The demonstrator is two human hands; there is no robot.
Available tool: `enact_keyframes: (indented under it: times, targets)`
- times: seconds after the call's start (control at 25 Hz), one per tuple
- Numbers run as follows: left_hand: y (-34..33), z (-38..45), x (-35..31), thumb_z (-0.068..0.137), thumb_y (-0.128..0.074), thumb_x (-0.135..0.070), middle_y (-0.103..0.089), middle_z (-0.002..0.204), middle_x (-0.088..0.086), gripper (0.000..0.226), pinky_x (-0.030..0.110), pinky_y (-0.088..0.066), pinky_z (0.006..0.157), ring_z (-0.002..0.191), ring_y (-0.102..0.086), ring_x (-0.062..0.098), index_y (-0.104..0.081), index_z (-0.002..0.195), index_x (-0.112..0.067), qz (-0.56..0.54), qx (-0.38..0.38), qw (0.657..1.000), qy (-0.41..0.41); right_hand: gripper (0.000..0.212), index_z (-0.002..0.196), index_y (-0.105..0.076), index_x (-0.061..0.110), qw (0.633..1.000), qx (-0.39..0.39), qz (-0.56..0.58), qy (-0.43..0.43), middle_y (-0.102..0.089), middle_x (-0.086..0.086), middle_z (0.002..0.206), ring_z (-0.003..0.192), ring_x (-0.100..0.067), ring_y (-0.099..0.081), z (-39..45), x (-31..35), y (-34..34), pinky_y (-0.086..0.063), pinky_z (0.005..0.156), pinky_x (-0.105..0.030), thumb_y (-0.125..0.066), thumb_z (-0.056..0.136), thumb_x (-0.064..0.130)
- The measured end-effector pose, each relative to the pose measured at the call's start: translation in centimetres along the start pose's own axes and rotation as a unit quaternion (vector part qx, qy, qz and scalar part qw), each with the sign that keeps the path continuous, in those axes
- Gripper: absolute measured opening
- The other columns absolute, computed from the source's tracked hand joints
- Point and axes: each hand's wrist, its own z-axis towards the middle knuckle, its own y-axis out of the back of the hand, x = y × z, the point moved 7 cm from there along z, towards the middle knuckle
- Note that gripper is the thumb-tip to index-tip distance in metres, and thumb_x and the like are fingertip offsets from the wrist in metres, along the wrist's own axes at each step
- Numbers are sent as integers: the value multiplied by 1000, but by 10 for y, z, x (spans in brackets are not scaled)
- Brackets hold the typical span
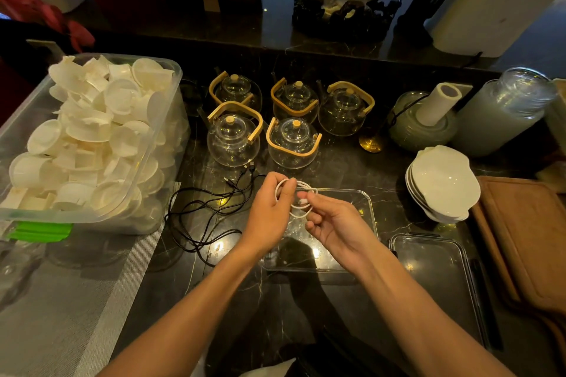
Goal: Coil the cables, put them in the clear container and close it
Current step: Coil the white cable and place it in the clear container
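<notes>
A white cable [301, 211] is wound into small loops and held above the open clear container [364, 199] on the dark marble counter. My left hand [269, 211] grips the left side of the coil. My right hand [333, 223] pinches the cable's white plug end at the coil's right side. Loose black cables [202, 214] lie tangled on the counter left of the container, their plugs pointing toward the teapots. The container's clear lid [435, 278] lies flat to the right.
A big plastic bin [101, 217] full of white cups stands at the left. Several glass teapots [294, 144] stand behind the cables. Stacked white bowls [444, 184], a wooden board [526, 242] and glass jars [502, 113] fill the right side.
</notes>
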Motion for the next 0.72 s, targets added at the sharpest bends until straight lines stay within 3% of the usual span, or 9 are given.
enact_keyframes:
  times: [0.12, 0.28, 0.36, 0.52, 0.6, 0.72]
  targets:
    - [-3, -3, 7, 105, -48, -36, -60, 80, -3, 18, 40, -49, 66, 70, -55, 8, -54, 95, -21, 31, 4, 999, 14, 17, 110, -67, -4, 1000, -6, -8, 12, -66, -3, 73, 50, -6, -48, 1, 2, 2, -49, 46, -20, -62, 96, 4]
    - [-10, -6, 7, 106, -46, -33, -58, 81, -9, 15, 17, -43, 62, 68, -52, -3, -50, 93, -27, 48, 3, 999, 8, 18, 103, -71, -7, 982, -45, -179, 36, -58, 1, 64, 49, -7, -47, 3, 6, 4, -51, 45, -28, -59, 92, 2]
    - [-13, -8, 5, 106, -45, -33, -59, 82, -10, 14, 12, -43, 63, 71, -54, -5, -49, 94, -28, 64, 7, 998, -4, 23, 105, -70, -7, 970, -56, -236, 26, -57, 4, 63, 50, -6, -49, 4, 7, 3, -54, 47, -30, -59, 89, 4]
    - [-13, -10, 3, 106, -46, -32, -62, 83, -9, 13, 12, -45, 65, 75, -59, -4, -48, 94, -30, 60, 6, 998, -17, 25, 110, -65, -9, 969, -43, -245, -1, -68, -11, 84, 63, -13, -66, 2, 2, -1, -60, 55, -32, -57, 86, -3]
    - [-8, -8, 6, 106, -46, -33, -62, 85, -8, 13, 17, -48, 66, 76, -61, 0, -49, 95, -27, 47, -21, 999, -3, 21, 110, -68, -3, 970, -39, -239, 24, -77, -12, 90, 74, -18, -75, -1, 5, -3, -62, 60, -31, -56, 93, -6]
    - [0, -6, 16, 105, -47, -34, -62, 84, -5, 14, 22, -48, 65, 72, -60, 2, -52, 97, -24, 20, -67, 997, 36, 30, 109, -67, 7, 958, -35, -280, 44, -79, -14, 100, 93, -29, -78, -5, 5, -7, -65, 67, -33, -52, 92, -13]
